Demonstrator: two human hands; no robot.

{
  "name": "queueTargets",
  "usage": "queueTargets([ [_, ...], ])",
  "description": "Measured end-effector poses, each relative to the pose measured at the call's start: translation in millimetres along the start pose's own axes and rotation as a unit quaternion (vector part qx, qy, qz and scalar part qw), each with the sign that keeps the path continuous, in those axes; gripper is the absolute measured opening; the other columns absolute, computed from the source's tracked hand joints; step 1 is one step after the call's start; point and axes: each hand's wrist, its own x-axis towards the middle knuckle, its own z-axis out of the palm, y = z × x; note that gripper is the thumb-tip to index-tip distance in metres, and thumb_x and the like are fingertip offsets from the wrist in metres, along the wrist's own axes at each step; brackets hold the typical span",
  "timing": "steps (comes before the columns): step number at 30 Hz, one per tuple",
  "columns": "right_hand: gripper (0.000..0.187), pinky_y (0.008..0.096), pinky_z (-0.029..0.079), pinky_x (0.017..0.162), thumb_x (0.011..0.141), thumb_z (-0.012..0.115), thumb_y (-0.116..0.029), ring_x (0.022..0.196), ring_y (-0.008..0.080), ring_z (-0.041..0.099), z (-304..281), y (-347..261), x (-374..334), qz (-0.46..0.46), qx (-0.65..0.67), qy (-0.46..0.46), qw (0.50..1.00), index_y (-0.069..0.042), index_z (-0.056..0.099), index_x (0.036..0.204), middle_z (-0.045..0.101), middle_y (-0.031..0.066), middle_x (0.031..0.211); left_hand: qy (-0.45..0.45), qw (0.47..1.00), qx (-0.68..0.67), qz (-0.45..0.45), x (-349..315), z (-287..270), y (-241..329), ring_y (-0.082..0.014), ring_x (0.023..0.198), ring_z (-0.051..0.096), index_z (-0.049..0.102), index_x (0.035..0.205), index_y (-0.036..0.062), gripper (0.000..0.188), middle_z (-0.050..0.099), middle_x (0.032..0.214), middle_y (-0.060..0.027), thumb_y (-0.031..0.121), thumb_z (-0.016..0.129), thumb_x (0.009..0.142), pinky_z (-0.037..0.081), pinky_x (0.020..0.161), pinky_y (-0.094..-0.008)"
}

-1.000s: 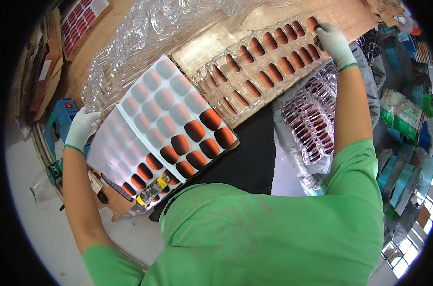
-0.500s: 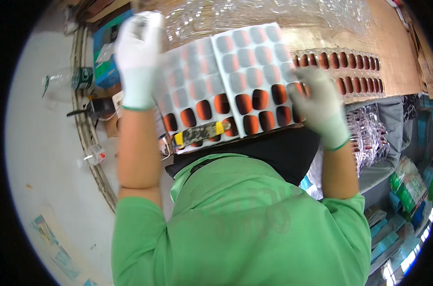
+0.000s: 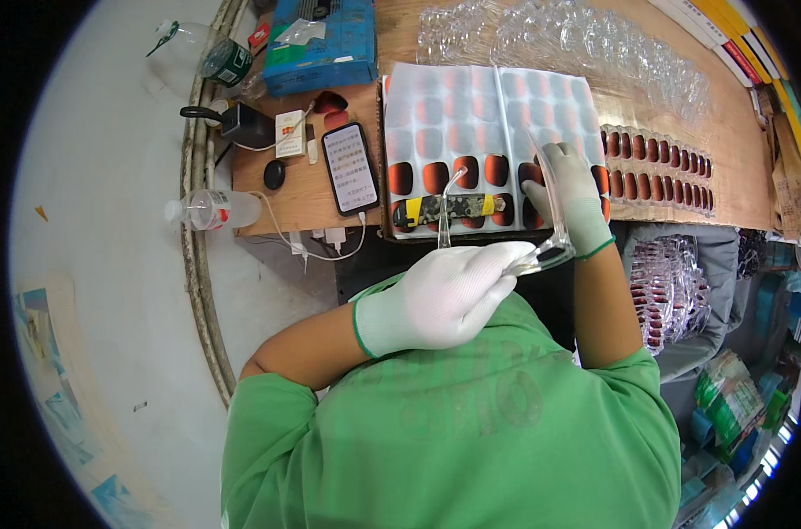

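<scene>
My left hand (image 3: 445,300), in a white knitted glove, is closed in front of my chest. It grips a clear plastic glasses frame (image 3: 555,249) whose arms point up and away. Beyond it, my gloved right hand (image 3: 577,198) reaches over a sheet of dark-to-orange tinted lenses. Its thumb and fingers look apart around a lens (image 3: 529,174), and the frame's arm partly hides them. A translucent white film (image 3: 445,97) covers the farther lens rows; the nearer ones are bare. A camouflage-patterned strip with yellow ends (image 3: 453,208) lies across the nearest row.
Clear frames (image 3: 585,44) are heaped at the back of the table. Rows of tinted lenses (image 3: 656,185) lie to the right, above a grey-lined container of lensed glasses (image 3: 669,291). Leftward are a phone (image 3: 349,167) with cable, a blue box (image 3: 321,53) and a plastic bottle (image 3: 211,210).
My left hand has come down from the upper left to my chest, now plainly holding the glasses frame. My right hand remains at the lens sheet. The view has shifted.
</scene>
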Motion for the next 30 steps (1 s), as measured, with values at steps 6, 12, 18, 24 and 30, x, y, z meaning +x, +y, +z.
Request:
queueTargets([
  [6, 0.017, 0.0458, 0.051, 0.076, 0.081, 0.073, -0.009, 0.087, 0.0365, 0.064, -7.9, 12.0, -33.8, -0.259, 0.082, 0.18, 0.945, -0.003, 0.064, 0.095, 0.066, 0.0126, 0.094, -0.071, 0.997, -0.017, -0.038, -1.9, -21.1, 9.3, -0.0315, 0.096, 0.074, 0.053, 0.129, -0.0069, 0.031, 0.073, 0.104, -0.018, 0.002, 0.05, 0.1, 0.058, 0.085, -0.038],
  [12, 0.022, 0.0397, 0.054, 0.074, 0.079, 0.074, 0.004, 0.085, 0.0299, 0.067, -5.8, -2.4, -71.5, -0.25, 0.189, 0.225, 0.923, -0.004, 0.061, 0.094, 0.067, 0.0123, 0.099, 0.049, 0.989, 0.065, -0.12, -3.9, -24.7, 1.3, -0.0266, 0.089, 0.074, 0.054, 0.129, -0.0034, 0.03, 0.072, 0.096, -0.0141, 0.009, 0.049, 0.102, 0.057, 0.083, -0.0347],
  [18, 0.026, 0.0283, 0.056, 0.08, 0.092, 0.064, 0.007, 0.086, 0.014, 0.067, -20.0, -65.1, -95.9, -0.039, 0.731, 0.117, 0.672, 0.003, 0.058, 0.117, 0.07, 0.0128, 0.104, 0.029, 0.986, 0.028, -0.165, 8.6, -20.0, 2.6, -0.024, 0.085, 0.073, 0.052, 0.132, -0.0017, 0.032, 0.072, 0.091, -0.0114, 0.011, 0.047, 0.103, 0.056, 0.081, -0.0349],
  [24, 0.018, 0.0246, 0.053, 0.07, 0.089, 0.069, 0.004, 0.078, 0.012, 0.065, -29.0, -71.1, -87.7, -0.13, 0.491, 0.247, 0.825, 0.003, 0.066, 0.107, 0.068, 0.0106, 0.099, 0.033, 0.983, 0.034, -0.178, 11.3, -12.6, 7.1, -0.0243, 0.084, 0.073, 0.053, 0.13, -0.0021, 0.031, 0.072, 0.09, -0.0124, 0.013, 0.048, 0.104, 0.057, 0.08, -0.0356],
  [30, 0.014, 0.024, 0.05, 0.067, 0.09, 0.07, 0.001, 0.072, 0.0094, 0.06, -26.2, -74.3, -86.2, -0.097, 0.531, 0.211, 0.815, 0.002, 0.065, 0.102, 0.065, 0.0086, 0.099, 0.057, 0.982, 0.014, -0.18, 6.8, -13.8, 8.3, -0.0212, 0.08, 0.073, 0.06, 0.114, -0.0026, 0.021, 0.072, 0.084, -0.0106, 0.013, 0.048, 0.105, 0.056, 0.077, -0.0328],
])
